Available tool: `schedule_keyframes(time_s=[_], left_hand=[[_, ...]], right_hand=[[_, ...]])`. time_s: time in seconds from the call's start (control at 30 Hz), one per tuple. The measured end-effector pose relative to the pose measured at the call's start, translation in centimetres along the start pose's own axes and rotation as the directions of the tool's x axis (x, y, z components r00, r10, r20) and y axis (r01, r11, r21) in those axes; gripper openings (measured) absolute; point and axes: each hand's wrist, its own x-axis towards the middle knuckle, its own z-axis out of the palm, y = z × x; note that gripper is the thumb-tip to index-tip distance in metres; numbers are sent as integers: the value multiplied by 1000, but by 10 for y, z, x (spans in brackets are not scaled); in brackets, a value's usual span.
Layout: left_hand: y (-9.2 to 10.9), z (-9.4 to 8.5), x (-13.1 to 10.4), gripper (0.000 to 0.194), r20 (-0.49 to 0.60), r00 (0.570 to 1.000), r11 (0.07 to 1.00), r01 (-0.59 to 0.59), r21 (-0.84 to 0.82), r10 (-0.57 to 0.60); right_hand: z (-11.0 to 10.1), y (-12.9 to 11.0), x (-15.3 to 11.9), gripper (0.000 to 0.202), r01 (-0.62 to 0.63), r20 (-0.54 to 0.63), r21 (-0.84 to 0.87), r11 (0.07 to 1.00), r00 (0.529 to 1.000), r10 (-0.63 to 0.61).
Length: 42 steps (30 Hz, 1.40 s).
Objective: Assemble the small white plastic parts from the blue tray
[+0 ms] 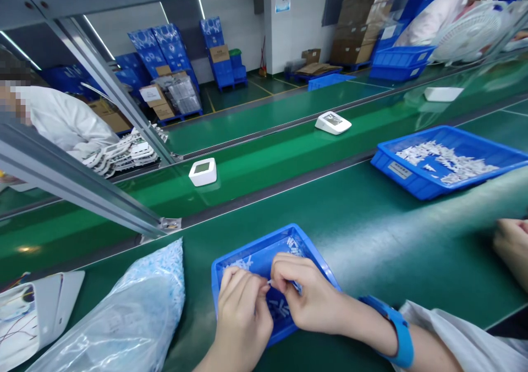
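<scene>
Both my hands meet over a small blue tray [295, 230] on the green bench. A tiny white piece [269, 282] shows between the fingertips, where my left hand [243, 311] and my right hand [303, 289] pinch it from either side. Its exact shape is too small to make out. Inside the tray lie loose small white plastic pieces [278, 307], some toward the far corners and some under my hands. A blue band [391, 328] circles my right wrist. Left of the tray, a clear plastic bag [152, 289] full of small pale pieces rests on the bench.
A larger blue tray [412, 181] of white pieces stands at the right. White devices with screens [203, 172] sit on the green conveyor [256, 149]. An open white housing with wires [61, 300] lies far left. A metal post [103, 190] slants up. Another person's hand [511, 245] is at the right edge.
</scene>
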Motion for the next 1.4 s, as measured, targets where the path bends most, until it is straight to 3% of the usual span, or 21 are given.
schedule_keyframes(time_s=[0.33,0.5,0.6,0.93,1.17,1.3,1.4], left_hand=[[-1,3,-2,28,42,987,977,-162,137,158],[0,1,-2,26,131,969,952,-231,198,208],[0,2,-4,26,114,974,956,-217,196,198],[-2,-1,0,22,-23,983,973,-178,147,183],[-1,-7,2,25,-22,997,979,-71,190,76],[2,-11,4,18,51,998,981,24,192,-34],[4,-12,5,21,96,995,989,1,147,-15]], right_hand=[[-3,-2,0,28,-2,86,-51,999,996,7],[3,-1,-3,28,5,64,-134,991,998,4],[4,1,-4,28,-5,29,-138,990,1000,9],[2,1,-1,20,-236,-47,233,943,966,253],[3,4,-1,23,-43,-144,89,995,988,56],[2,2,-3,26,59,-123,-13,998,991,-61],[3,0,-6,28,120,-111,-73,990,986,-128]])
